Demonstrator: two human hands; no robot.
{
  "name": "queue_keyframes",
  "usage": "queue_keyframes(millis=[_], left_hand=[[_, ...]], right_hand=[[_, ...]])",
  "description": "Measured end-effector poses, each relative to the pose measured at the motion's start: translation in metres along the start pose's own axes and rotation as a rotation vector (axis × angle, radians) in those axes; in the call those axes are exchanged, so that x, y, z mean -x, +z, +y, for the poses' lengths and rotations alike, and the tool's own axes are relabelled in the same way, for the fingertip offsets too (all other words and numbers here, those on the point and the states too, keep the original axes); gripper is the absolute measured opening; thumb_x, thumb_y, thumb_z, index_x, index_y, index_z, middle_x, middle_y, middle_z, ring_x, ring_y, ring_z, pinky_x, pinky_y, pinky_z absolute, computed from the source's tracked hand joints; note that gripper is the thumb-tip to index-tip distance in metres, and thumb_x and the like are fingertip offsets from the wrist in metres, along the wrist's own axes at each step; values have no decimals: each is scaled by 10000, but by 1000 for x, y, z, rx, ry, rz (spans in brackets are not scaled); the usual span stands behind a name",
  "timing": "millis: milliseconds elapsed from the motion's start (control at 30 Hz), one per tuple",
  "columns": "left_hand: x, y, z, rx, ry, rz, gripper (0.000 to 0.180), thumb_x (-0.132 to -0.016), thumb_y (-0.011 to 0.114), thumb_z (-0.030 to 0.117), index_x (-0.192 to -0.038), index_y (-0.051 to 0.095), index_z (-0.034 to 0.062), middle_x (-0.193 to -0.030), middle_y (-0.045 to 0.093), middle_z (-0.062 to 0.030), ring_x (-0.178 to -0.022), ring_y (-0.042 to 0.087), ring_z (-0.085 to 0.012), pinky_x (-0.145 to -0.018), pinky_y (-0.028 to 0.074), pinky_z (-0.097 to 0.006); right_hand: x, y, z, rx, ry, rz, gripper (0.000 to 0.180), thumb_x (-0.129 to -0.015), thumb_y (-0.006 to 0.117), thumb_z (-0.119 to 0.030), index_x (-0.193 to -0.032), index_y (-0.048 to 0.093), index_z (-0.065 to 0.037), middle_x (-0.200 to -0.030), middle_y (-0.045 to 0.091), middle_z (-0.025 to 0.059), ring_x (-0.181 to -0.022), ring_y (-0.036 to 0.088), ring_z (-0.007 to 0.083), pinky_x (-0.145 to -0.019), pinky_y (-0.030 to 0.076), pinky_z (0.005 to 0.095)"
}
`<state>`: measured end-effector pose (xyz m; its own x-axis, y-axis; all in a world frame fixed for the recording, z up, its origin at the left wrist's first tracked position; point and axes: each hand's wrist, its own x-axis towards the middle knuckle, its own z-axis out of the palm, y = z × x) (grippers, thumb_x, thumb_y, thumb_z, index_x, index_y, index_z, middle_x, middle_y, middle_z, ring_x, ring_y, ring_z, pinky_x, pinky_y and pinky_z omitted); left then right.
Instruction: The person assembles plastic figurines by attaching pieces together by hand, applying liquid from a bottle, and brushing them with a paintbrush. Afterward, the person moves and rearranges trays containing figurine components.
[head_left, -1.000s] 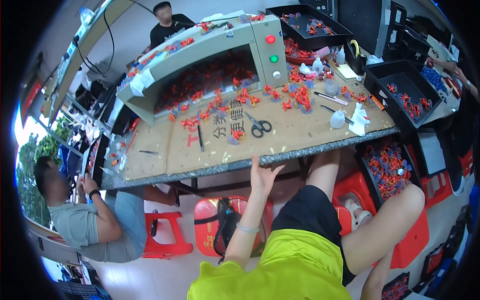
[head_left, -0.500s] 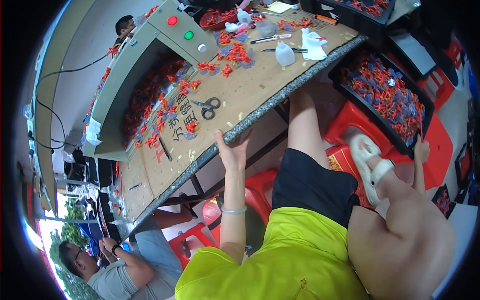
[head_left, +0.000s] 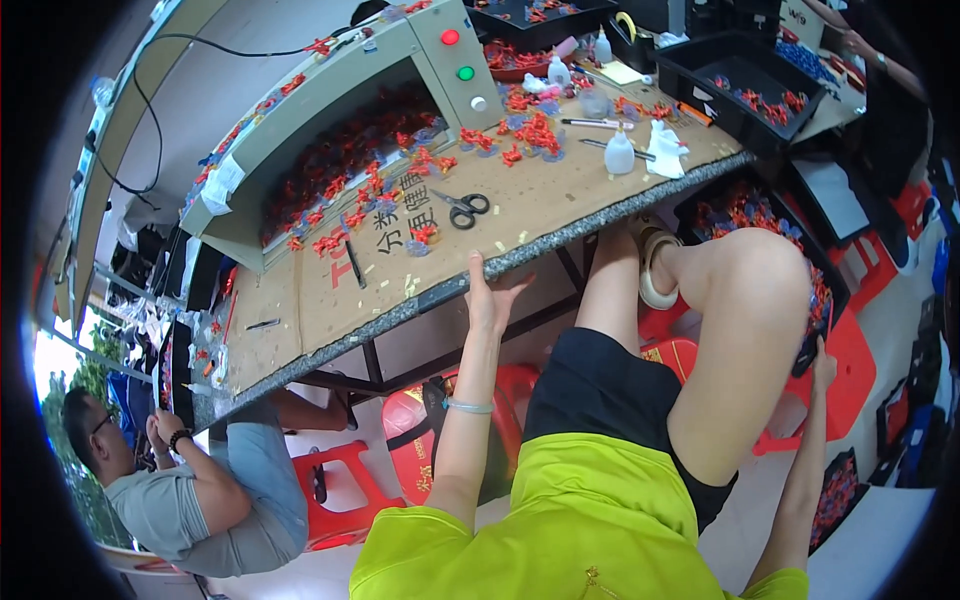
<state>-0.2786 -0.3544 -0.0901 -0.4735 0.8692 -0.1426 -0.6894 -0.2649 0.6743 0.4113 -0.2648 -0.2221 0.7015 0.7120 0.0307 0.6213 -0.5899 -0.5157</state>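
Observation:
My left hand (head_left: 488,300) grips the front edge of the worktable (head_left: 330,345), thumb on top and fingers underneath. Beyond it on the tabletop lie black-handled scissors (head_left: 468,209) and small red-and-clear plastic pieces (head_left: 423,238). Low on the right, my right hand (head_left: 823,370) is closed at the near corner of a black tray (head_left: 838,285). That tray is full of the same red and bluish pieces and rests on red stools. My raised knee hides much of it, and some of my right fingers are hard to make out.
A grey machine (head_left: 330,120) with red and green buttons stands on the table, its opening heaped with red pieces. White squeeze bottles (head_left: 619,152), pens and another black tray (head_left: 700,80) are farther right. A seated person (head_left: 180,490) is at left; red stools (head_left: 345,490) stand below.
My view has turned, and the table appears shifted right. My bent leg has risen, its knee now covering part of the tray, the shoe drawn back. Both hands keep their places at table and tray.

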Motion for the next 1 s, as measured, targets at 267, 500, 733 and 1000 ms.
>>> queue_keyframes(millis=[267,500,733,1000], left_hand=[[4,-12,15,-9,31,-8,582,-931,492,393,-1339,282,35,-1320,375,-178,-1194,428,-360,-890,418,-650],[1,-11,10,-8,39,43,555,-928,472,421,-1319,315,60,-1323,395,-159,-1202,429,-335,-930,401,-620],[0,-12,4,-7,40,169,584,-941,439,411,-1366,262,52,-1355,382,-160,-1235,406,-348,-970,373,-583],[5,-13,8,-23,49,286,625,-917,492,417,-1405,231,125,-1406,330,-93,-1286,356,-296,-1014,342,-533]], right_hand=[[131,-82,-33,-338,-420,-97,457,-950,462,-383,-911,666,25,-698,623,98,-689,586,167,-661,445,323],[271,-101,-97,-574,-295,-811,320,-678,639,73,-987,597,0,-921,592,5,-520,370,11,-472,321,164],[256,-62,-125,-468,-212,-833,212,-649,635,84,-813,552,-21,-807,526,-9,-488,387,11,-433,280,170],[241,-17,-191,-306,-487,-572,38,-777,528,21,-767,510,-12,-641,455,-24,-584,425,73,-547,332,205]])
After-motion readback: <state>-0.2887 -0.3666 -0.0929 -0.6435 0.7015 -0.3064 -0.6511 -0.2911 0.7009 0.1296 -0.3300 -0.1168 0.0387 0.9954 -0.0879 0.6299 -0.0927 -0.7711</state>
